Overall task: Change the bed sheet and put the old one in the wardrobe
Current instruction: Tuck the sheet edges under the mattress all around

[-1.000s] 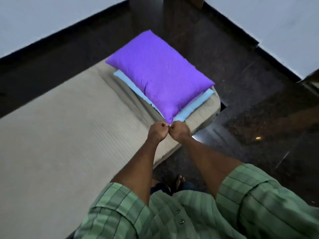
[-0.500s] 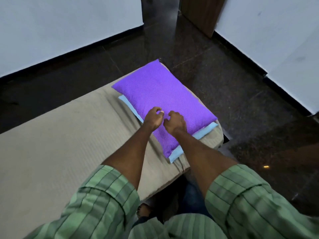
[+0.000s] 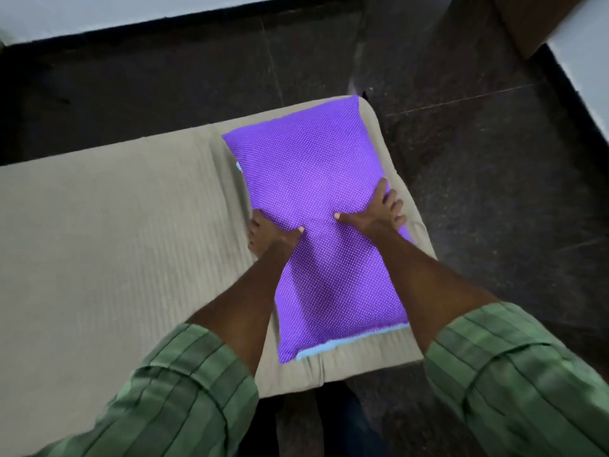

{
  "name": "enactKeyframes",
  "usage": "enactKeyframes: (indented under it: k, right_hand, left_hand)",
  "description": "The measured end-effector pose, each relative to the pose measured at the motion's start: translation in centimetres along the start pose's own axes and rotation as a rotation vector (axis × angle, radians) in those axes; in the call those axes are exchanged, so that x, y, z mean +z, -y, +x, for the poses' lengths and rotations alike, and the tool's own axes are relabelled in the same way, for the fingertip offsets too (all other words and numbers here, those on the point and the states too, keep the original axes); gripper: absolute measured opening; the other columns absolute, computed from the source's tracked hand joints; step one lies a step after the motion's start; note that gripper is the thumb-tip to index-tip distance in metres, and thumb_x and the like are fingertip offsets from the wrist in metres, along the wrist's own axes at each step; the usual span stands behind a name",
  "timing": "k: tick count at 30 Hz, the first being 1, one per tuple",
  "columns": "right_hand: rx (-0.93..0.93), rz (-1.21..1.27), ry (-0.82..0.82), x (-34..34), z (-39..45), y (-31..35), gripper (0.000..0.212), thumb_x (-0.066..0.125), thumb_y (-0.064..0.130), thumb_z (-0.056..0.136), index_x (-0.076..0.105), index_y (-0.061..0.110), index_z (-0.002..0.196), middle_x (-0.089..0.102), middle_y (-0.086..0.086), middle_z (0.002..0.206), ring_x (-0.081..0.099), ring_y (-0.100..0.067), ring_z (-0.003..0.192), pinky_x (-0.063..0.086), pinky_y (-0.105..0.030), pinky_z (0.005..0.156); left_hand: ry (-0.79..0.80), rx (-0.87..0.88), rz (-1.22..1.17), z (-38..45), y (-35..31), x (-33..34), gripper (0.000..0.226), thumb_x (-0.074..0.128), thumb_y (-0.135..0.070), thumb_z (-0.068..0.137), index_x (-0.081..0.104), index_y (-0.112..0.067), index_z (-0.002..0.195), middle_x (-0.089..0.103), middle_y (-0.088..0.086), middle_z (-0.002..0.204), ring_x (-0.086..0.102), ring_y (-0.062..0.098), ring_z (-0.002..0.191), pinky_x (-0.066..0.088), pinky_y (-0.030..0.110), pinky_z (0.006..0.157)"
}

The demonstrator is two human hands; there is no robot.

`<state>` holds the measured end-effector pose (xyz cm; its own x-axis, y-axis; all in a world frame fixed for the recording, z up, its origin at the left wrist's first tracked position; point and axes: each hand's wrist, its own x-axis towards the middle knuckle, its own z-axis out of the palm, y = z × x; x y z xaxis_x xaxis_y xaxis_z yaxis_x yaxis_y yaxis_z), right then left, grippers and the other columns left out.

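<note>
A purple dotted pillow lies on the right end of a low bed covered by a beige ribbed sheet. A light blue folded cloth or second pillow shows under it as a thin strip along the near edge. My left hand grips the pillow's left side, thumb on top and fingers curled over the edge. On the right side my right hand holds it, thumb pressing into the top and fingers spread over the edge. The pillow dents between my thumbs.
Dark polished floor surrounds the bed on the far and right sides. White walls with black skirting run along the top and the right. A brown wooden panel stands at the top right corner. My legs are at the bed's near edge.
My hands moved apart from the pillow's middle to its left and right sides and took hold of it. The view has swung over the pillow, which now lies lengthwise in front of me.
</note>
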<state>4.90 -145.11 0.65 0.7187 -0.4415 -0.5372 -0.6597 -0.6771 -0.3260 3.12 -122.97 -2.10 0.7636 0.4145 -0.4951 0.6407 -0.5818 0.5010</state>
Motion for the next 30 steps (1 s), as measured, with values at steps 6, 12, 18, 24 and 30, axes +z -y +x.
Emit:
enactKeyframes:
  k: [6,12,18,24,30]
  right_hand:
    - [0.188,0.261,0.16,4.8,8.0,-7.0,0.186,0.082,0.088,0.004,-0.005,0.037,0.16,0.011,-0.011,0.17,0.019,-0.036,0.155,0.021,-0.062,0.123]
    - [0.139,0.245,0.189,7.3,12.7,-8.7,0.177,0.086,0.087,0.013,0.004,0.033,0.16,0.025,-0.011,0.167,0.029,-0.038,0.151,0.022,-0.063,0.122]
    - [0.1,0.364,0.117,7.0,9.3,-8.2,0.159,0.09,0.081,0.023,0.025,0.025,0.156,0.043,-0.009,0.158,0.042,-0.037,0.143,0.026,-0.059,0.122]
    - [-0.012,0.488,0.031,2.6,1.3,-4.2,0.143,0.095,0.074,0.031,0.037,0.023,0.151,0.054,-0.004,0.148,0.055,-0.03,0.131,0.041,-0.051,0.115]
    - [-0.087,0.527,-0.001,8.0,-9.8,2.9,0.15,0.089,0.084,0.027,0.033,0.029,0.154,0.055,-0.002,0.147,0.056,-0.029,0.131,0.043,-0.052,0.114]
  left_hand:
    - [0.342,-0.256,-0.405,8.4,6.6,10.7,0.157,0.104,-0.057,0.011,0.039,-0.016,0.148,0.063,-0.003,0.138,0.066,0.018,0.116,0.054,0.044,0.103]
    - [0.296,-0.251,-0.52,5.2,2.6,10.7,0.151,0.106,-0.04,0.033,0.024,-0.009,0.156,0.05,0.003,0.149,0.05,0.023,0.136,0.037,0.036,0.116]
    - [0.288,-0.251,-0.769,4.7,4.3,8.8,0.092,0.099,-0.001,0.056,0.057,-0.007,0.137,0.068,0.007,0.131,0.068,0.026,0.115,0.057,0.039,0.094]
    - [0.331,-0.179,-0.854,2.2,4.1,2.3,0.062,0.094,0.0,0.065,0.067,-0.007,0.12,0.073,0.001,0.111,0.072,0.018,0.093,0.058,0.025,0.067]
    - [0.186,-0.083,-0.838,2.8,12.2,-9.0,0.078,0.102,-0.013,0.052,0.07,-0.007,0.123,0.076,0.004,0.115,0.074,0.022,0.099,0.062,0.042,0.087]
